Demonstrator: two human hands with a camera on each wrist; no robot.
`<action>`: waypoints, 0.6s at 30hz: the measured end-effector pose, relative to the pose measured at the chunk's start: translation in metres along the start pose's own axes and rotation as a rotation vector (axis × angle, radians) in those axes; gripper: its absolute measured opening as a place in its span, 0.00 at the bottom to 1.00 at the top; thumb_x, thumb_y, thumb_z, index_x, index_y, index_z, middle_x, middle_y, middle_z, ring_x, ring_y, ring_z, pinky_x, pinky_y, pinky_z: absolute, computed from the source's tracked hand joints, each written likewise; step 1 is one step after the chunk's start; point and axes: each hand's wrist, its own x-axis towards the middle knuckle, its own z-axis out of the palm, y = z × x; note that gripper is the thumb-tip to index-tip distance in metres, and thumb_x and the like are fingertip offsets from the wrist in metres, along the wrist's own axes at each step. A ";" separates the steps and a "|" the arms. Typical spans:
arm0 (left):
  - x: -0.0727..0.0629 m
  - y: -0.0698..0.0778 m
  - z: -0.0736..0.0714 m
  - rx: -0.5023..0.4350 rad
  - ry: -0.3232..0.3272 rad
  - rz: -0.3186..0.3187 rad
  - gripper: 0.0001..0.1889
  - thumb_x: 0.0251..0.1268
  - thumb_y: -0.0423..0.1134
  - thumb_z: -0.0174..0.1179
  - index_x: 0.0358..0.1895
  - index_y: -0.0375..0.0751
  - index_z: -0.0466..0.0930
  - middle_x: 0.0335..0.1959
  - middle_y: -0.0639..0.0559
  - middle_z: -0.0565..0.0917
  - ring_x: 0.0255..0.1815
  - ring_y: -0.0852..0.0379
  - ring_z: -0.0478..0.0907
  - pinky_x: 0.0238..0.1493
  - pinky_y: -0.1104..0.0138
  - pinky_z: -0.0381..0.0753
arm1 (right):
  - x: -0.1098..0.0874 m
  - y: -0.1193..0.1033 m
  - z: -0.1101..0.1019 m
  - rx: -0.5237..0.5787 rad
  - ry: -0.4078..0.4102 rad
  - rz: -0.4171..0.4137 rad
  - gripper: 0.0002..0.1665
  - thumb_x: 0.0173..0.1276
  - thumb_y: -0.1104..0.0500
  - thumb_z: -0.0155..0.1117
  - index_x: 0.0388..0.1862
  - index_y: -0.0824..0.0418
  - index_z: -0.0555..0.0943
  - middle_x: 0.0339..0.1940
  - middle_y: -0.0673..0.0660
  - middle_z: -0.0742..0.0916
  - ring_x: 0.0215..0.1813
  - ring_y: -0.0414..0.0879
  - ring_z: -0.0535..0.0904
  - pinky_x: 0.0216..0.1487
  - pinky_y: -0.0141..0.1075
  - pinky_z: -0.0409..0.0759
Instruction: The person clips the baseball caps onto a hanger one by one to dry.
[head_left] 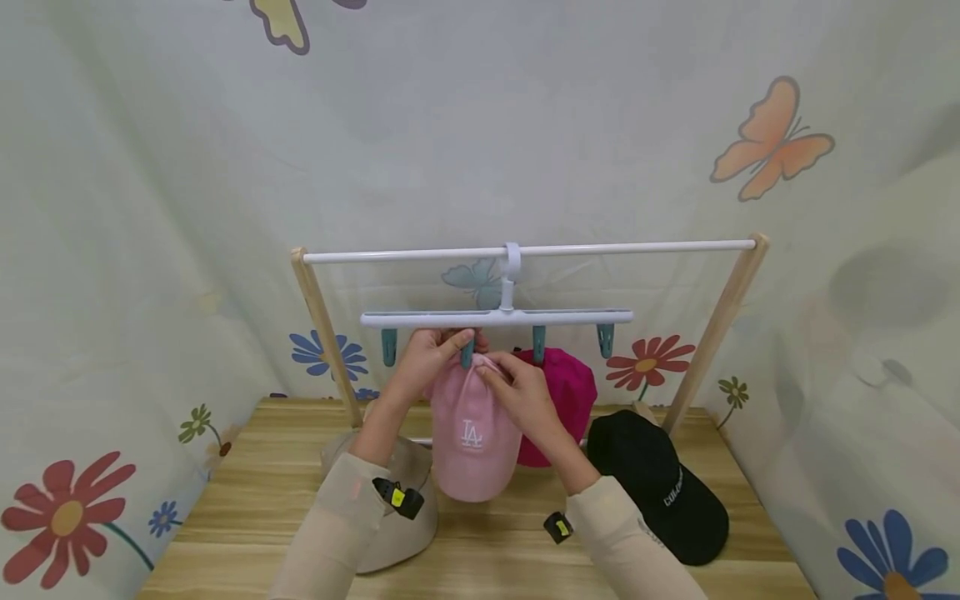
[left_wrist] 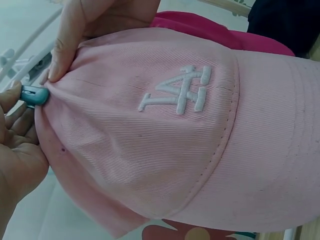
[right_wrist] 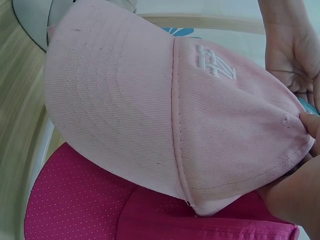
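Observation:
A pink baseball cap with white LA lettering hangs brim-down under the white hanger. My left hand pinches a teal clip on that hanger, its thumb in front. The clip's tip meets the gathered top of the cap, seen closely in the left wrist view beside the left hand. My right hand pinches the bunched crown fabric just below the clip. In the right wrist view, the right hand partly covers the crown's end.
Behind the pink cap hangs a magenta hat, near another clip. The hanger hooks over a white rail on a wooden-sided rack. A black cap lies right on the wooden table; a beige hat lies left, partly behind my forearm.

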 end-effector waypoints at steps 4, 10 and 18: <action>-0.001 -0.001 0.001 0.001 -0.005 -0.025 0.15 0.77 0.33 0.56 0.56 0.23 0.76 0.47 0.32 0.86 0.49 0.49 0.87 0.56 0.63 0.83 | -0.001 0.000 0.000 0.005 -0.010 0.026 0.14 0.74 0.55 0.66 0.54 0.58 0.86 0.43 0.53 0.90 0.37 0.43 0.79 0.40 0.30 0.80; -0.002 -0.006 0.000 0.021 0.000 -0.046 0.16 0.77 0.34 0.57 0.57 0.21 0.76 0.47 0.33 0.86 0.50 0.51 0.86 0.56 0.66 0.82 | -0.001 -0.001 0.001 0.004 -0.019 0.030 0.13 0.74 0.56 0.65 0.54 0.58 0.86 0.40 0.54 0.89 0.36 0.45 0.79 0.37 0.31 0.79; 0.000 -0.009 0.002 0.024 0.008 -0.044 0.15 0.77 0.36 0.57 0.56 0.26 0.78 0.48 0.35 0.86 0.51 0.51 0.85 0.56 0.67 0.81 | -0.002 -0.003 -0.001 0.026 -0.042 0.052 0.16 0.75 0.56 0.65 0.57 0.60 0.84 0.46 0.57 0.89 0.40 0.47 0.80 0.44 0.31 0.82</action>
